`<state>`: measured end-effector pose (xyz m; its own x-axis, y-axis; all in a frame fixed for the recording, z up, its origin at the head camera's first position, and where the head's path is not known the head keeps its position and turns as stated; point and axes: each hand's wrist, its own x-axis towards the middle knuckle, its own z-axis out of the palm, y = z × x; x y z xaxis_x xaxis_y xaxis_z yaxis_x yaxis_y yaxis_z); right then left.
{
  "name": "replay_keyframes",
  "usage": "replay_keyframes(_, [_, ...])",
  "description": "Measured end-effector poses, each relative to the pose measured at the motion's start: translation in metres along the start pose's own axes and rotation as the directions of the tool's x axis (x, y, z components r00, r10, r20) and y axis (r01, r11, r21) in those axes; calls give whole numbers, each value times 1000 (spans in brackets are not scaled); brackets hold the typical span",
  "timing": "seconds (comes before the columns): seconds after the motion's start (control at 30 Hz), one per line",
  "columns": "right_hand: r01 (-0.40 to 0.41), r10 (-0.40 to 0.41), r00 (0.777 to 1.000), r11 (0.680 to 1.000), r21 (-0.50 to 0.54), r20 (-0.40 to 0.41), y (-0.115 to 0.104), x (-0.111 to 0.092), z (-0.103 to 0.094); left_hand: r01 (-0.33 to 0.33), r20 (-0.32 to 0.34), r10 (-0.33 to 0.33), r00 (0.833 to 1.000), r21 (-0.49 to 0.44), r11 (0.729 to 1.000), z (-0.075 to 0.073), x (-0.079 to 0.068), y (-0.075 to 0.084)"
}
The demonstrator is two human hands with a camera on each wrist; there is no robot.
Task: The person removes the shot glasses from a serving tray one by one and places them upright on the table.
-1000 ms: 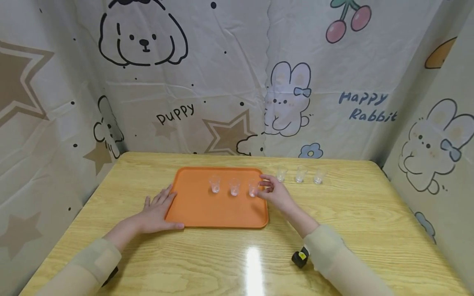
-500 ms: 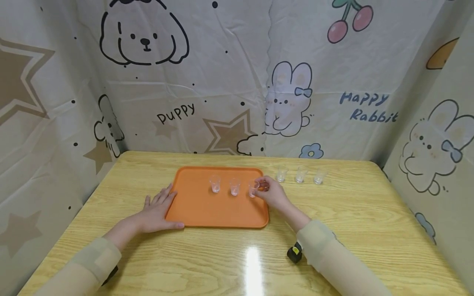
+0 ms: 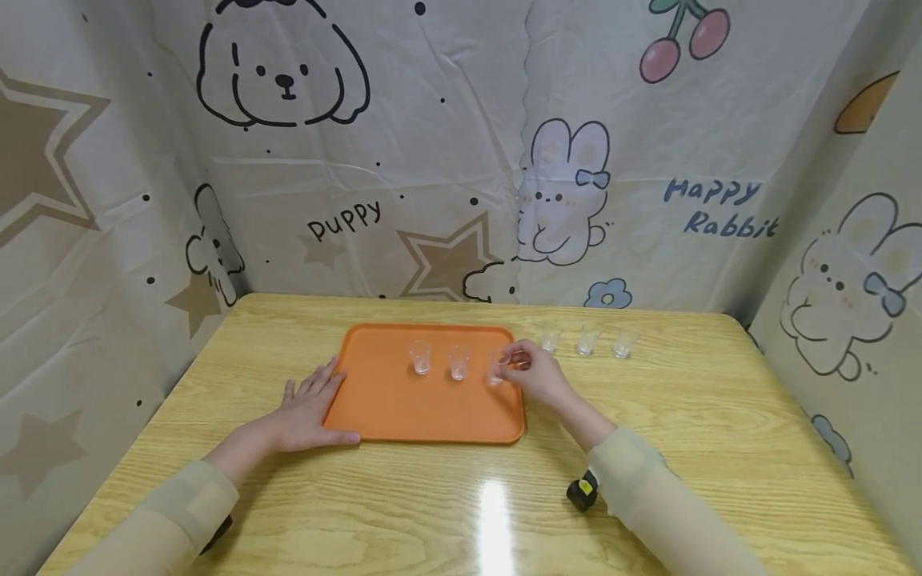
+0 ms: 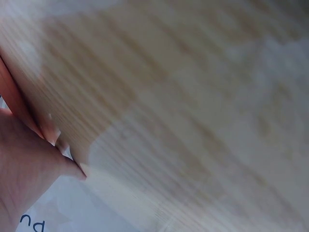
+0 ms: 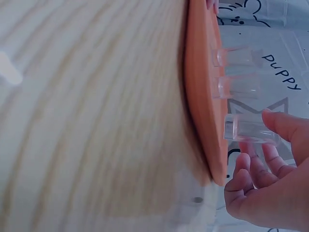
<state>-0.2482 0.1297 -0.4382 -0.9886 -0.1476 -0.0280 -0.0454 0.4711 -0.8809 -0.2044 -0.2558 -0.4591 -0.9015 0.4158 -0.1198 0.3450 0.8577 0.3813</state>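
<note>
My right hand point(image 3: 539, 376) is at the right end of the orange tray point(image 3: 425, 412), its thumb and fingers on either side of a small clear shot glass point(image 5: 248, 128), pinching it. That glass stands upright at or just over the tray; a gap beneath it cannot be made out. Left of it on the tray are a middle shot glass point(image 3: 458, 364) and a left shot glass point(image 3: 421, 358), forming a row. My left hand point(image 3: 306, 416) rests with spread fingers against the tray's left edge, thumb at the front corner.
Three more clear shot glasses stand in a row behind and right of the tray, among them a middle one point(image 3: 585, 342). The wooden table point(image 3: 403, 504) meets a printed cloth backdrop point(image 3: 446, 160) at the back and sides.
The right fingers closed in around the rightmost tray glass, and the right forearm shifted slightly left, then back right. The left hand and the other glasses stayed in place.
</note>
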Motion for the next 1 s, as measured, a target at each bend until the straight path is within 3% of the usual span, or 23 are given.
replay_keyframes(0.53, [44,-45,999,995,-92,-9,-3,-18,-47,1,-3,-1,1000,10,1000,3,3,-4])
replay_keyframes(1.0, [27,-37,997,988,-152,-66,23,-23,-73,5,-1,-5,1000,9,1000,2,2,-3])
